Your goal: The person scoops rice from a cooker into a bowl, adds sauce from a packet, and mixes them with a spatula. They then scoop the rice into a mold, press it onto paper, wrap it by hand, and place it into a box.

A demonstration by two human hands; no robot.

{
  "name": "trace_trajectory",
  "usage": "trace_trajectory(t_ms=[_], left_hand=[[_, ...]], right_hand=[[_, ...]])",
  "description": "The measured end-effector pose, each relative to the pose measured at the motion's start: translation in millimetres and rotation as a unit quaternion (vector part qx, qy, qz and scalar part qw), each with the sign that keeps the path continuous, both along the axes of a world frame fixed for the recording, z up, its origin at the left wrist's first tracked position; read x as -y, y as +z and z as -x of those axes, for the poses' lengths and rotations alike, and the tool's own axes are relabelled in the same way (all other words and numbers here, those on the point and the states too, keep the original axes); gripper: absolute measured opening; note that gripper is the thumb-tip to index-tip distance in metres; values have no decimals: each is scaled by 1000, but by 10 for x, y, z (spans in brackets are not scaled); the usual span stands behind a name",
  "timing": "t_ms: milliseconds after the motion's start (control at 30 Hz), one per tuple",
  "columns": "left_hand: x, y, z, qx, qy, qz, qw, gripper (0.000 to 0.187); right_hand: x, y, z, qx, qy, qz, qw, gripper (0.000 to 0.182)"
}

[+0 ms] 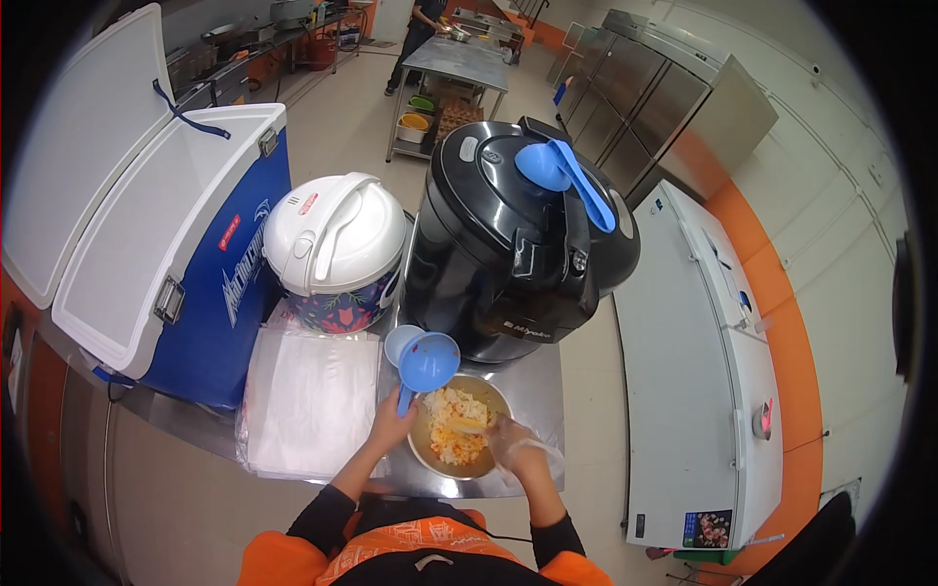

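Observation:
My left hand grips the handle of a blue ladle, its round bowl tilted up beside the metal mixing bowl. A small pale cup stands just behind the ladle. In the metal bowl lies rice mixed with orange and yellow bits. My right hand, in a clear plastic glove, reaches over the bowl's right side with fingers curled. A pale yellow flat piece lies by its fingertips; whether the fingers hold it is hard to make out.
A stack of clear plastic bags lies left of the bowl. Behind stand a white rice cooker and a large black cooker with a blue scoop on its lid. An open blue cooler is left, a chest freezer right.

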State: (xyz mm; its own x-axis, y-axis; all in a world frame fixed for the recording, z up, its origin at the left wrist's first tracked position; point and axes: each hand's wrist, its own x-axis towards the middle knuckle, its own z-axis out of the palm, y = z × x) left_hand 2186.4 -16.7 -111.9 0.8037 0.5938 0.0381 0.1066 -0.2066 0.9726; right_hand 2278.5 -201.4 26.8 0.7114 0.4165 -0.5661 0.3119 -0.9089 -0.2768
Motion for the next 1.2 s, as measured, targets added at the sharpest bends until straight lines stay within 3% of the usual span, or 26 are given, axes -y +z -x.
trace_trajectory(t_ms=[33, 100, 167, 233, 300, 367, 433, 733, 933, 1033, 1067, 1100, 1200], left_hand=[[2, 52, 7, -3, -8, -2, 1000, 31], [25, 52, 68, -12, -19, -3, 1000, 32], [26, 26, 10, 3, -5, -5, 1000, 25], [11, -2, 43, 7, -13, 0, 1000, 25], [-16, 4, 17, 11, -17, 2, 1000, 26], [-17, -19, 34, -5, -23, 21, 1000, 34], [-30, -52, 22, -13, -38, 22, 999, 33], [-45, -190, -4, 9, -38, 66, 997, 31], [-6, -106, 6, 13, -18, 35, 999, 29], [-8, 1, -8, 9, -23, 18, 1000, 28], [2, 21, -3, 9, -30, -1, 1000, 28], [19, 12, 11, 7, -30, 0, 1000, 28], [17, -13, -35, 36, -20, -16, 999, 27]], right_hand=[[-17, -69, 33, 0, 3, 1, 1000, 34], [-19, -303, 229, 33, 94, 112, 989, 36], [-29, -189, 173, 41, 80, 92, 992, 38], [77, 128, -61, 49, 239, 53, 968, 33], [269, -146, -213, 66, 233, 46, 969, 29], [135, 263, -43, 62, 207, 113, 970, 27], [85, 11, 3, 67, 231, 129, 962, 29], [-41, 373, -181, 39, 195, 29, 980, 28], [-163, -197, -9, 55, 245, 41, 967, 27], [-271, 601, -60, 19, 273, 19, 962, 24], [-15, -191, -348, 119, 357, -6, 926, 25], [-29, -356, -295, 117, 357, -5, 927, 25], [-211, -243, -96, 29, 187, 37, 981, 27]])
